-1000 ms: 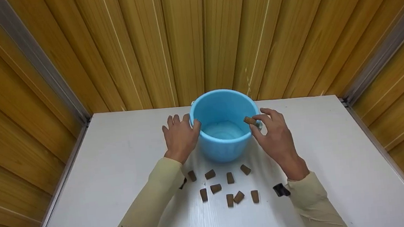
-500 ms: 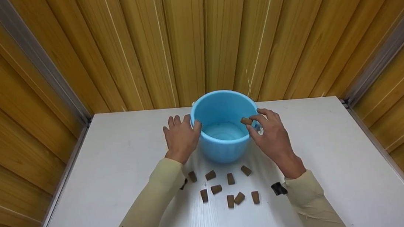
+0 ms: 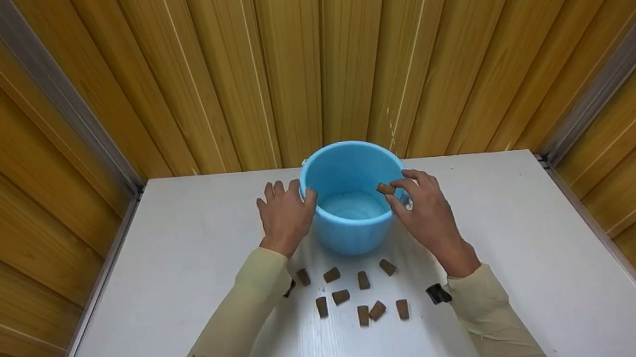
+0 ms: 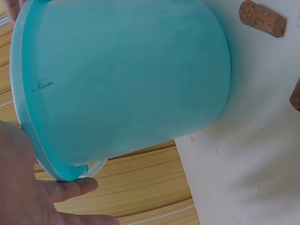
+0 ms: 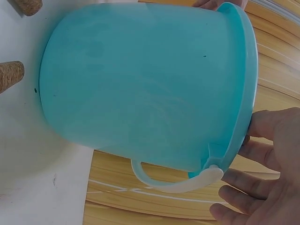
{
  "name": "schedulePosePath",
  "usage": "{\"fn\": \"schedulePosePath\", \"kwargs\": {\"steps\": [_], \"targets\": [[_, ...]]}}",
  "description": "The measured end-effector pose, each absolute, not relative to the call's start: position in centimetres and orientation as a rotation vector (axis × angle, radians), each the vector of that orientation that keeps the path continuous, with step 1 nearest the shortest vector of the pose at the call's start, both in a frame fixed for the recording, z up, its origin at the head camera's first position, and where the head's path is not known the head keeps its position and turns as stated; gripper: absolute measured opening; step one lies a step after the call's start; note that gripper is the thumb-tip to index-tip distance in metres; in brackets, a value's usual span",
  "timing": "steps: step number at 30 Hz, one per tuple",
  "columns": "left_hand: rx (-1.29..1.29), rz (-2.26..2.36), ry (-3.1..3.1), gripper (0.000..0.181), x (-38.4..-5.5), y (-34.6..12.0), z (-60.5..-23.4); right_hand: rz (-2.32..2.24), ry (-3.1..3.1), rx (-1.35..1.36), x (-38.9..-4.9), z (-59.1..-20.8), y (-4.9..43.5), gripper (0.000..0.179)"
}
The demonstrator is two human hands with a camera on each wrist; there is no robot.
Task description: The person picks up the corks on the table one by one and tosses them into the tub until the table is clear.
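Note:
A light blue bucket [image 3: 353, 236] stands upright at the back of the white table. My left hand [image 3: 286, 216] holds its left rim, thumb over the inside and the other fingers spread outside; the left wrist view shows those fingers [image 4: 70, 188] beside the rim. With thumb and index finger, my right hand [image 3: 427, 209] pinches a brown cork stopper [image 3: 386, 189] over the inner right side of the bucket. In the right wrist view the rim mostly hides that cork. Several more cork stoppers [image 3: 341, 297] lie on the table in front of the bucket.
The white table [image 3: 200, 230] ends at a yellow wood-patterned wall [image 3: 290, 70] right behind the bucket. Similar panels with metal edges stand left and right. A pale handle [image 5: 183, 184] hangs from the bucket's right side.
My right hand has moved slightly left, bringing the pinched cork stopper from the right rim further in over the bucket. My left hand stays on the rim.

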State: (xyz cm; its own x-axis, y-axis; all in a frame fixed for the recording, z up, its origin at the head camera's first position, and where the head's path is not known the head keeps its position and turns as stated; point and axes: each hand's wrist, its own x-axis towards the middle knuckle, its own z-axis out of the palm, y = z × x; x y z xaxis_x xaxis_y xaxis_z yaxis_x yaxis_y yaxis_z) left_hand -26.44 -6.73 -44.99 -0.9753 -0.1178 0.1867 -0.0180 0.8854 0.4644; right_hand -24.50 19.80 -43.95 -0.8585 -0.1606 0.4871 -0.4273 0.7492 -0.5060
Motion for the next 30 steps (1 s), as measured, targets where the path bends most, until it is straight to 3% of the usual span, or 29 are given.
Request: {"fn": "schedulePosePath", "kwargs": {"steps": [30], "targets": [[0.106, -0.695, -2.843, 0.061, -26.43, -6.49, -45.18, 0.911, -2.566, 0.415, -24.23, -44.14, 20.39, 0.033]]}}
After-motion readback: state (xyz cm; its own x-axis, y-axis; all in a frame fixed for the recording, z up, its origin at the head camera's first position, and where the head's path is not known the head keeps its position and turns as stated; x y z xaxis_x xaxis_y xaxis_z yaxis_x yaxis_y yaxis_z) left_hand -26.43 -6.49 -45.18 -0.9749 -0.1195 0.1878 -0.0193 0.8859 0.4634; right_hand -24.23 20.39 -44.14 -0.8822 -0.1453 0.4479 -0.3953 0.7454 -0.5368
